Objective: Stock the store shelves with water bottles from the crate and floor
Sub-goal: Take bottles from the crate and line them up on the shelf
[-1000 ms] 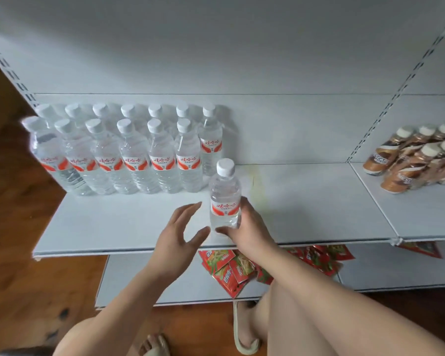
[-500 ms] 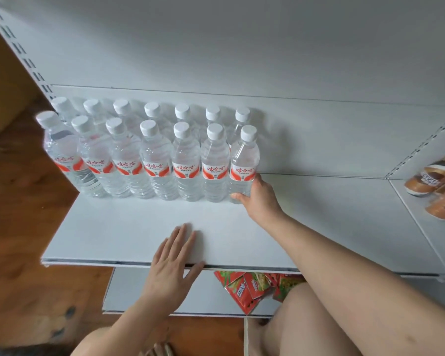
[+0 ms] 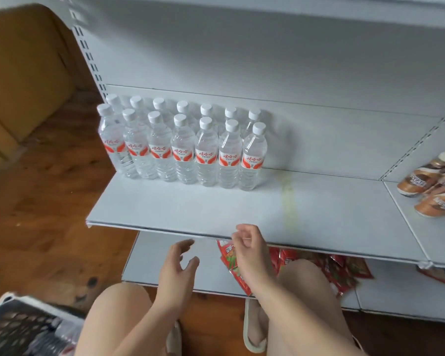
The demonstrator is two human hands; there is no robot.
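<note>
- Counted 14 clear plastic water bottles (image 3: 181,152) with white caps and red-and-white labels, upright in 2 rows of 7, packed side by side.
- Found them at the left rear of a white metal shelf (image 3: 190,209), against its back panel.
- Noted a faint yellowish streak (image 3: 288,201) on that shelf, just right of the bottles.
- Recorded the left hand (image 3: 176,268) below the shelf's front edge: fingers apart, loosely bent, holding nothing.
- Recorded the right hand (image 3: 247,249) at the front edge: fingers loosely curled toward the thumb, gripping nothing, well apart from the bottles.
- Logged a dark mesh crate with a white rim (image 3: 18,327) on the floor at lower left, blurred; could not tell its contents.
- Listed red foil snack packets (image 3: 344,271) scattered on the lower white shelf (image 3: 149,260).
- Listed brown coffee bottles with pale caps (image 3: 421,181) lying tilted on the adjoining shelf to the right.
- Noted a brown cardboard box (image 3: 18,60) at upper left, on a brown wooden floor (image 3: 36,214).
</note>
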